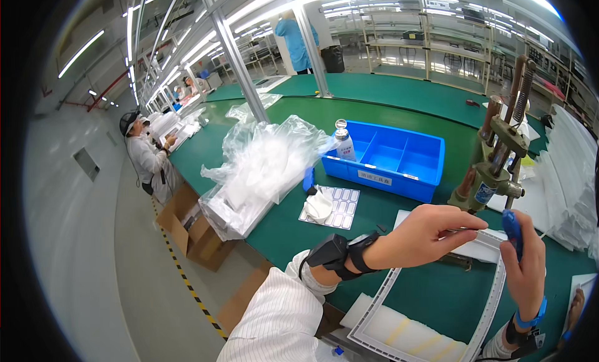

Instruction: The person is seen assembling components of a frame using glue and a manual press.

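Observation:
A white rectangular frame (494,293) with small marks along its bars lies in front of me, tilted toward the press. My left hand (430,234) reaches across to its far bar, thumb and fingers pinched together there. My right hand (527,268) is at the frame's far right corner, closed round a small blue tool (513,232) held upright; its working end is hidden. Just beyond both hands stands a bench press (490,175) with a metal column and spring. Under the frame's near side is a white foam pad (399,331) with yellow strips.
A blue divided bin (387,182) holds a pump bottle (344,143). Left of it lie clear plastic bags (262,168), a label sheet (340,206) and a white roll (319,204). Wrapped parts (568,175) stack at right. Another person's hand (574,309) shows at the right edge.

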### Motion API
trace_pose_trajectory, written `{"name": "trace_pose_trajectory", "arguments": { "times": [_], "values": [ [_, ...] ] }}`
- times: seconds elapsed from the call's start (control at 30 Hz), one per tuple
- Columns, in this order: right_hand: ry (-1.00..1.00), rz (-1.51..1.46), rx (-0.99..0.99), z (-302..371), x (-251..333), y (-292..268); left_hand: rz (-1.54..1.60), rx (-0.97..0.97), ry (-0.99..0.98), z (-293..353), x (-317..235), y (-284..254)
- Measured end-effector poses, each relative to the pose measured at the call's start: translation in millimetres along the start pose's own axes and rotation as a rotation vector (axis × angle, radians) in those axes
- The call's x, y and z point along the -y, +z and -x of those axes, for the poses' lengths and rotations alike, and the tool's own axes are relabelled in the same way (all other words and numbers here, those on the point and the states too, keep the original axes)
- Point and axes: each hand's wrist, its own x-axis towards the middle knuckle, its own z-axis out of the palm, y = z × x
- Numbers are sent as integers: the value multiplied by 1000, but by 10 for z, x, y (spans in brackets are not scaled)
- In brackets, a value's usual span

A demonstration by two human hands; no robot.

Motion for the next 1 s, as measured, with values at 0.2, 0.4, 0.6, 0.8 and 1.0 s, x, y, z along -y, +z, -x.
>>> {"name": "trace_pose_trajectory", "arguments": {
  "times": [0.2, 0.4, 0.6, 0.8, 1.0],
  "values": [
    [-56, 194, 216, 37, 8, -120, -313, 1, 221, 25, -10, -11],
    [-167, 248, 247, 140, -74, -223, -250, 50, 52, 127, -41, 69],
    [-183, 322, 325, 154, -42, -415, -189, 155, -166, 77, -119, 92],
    [-185, 361, 334, 118, -47, -420, -113, 138, -83, 91, -8, 115],
    [-166, 353, 372, 186, -29, -435, -170, 179, -121, 162, -122, 126]
  ]
}}
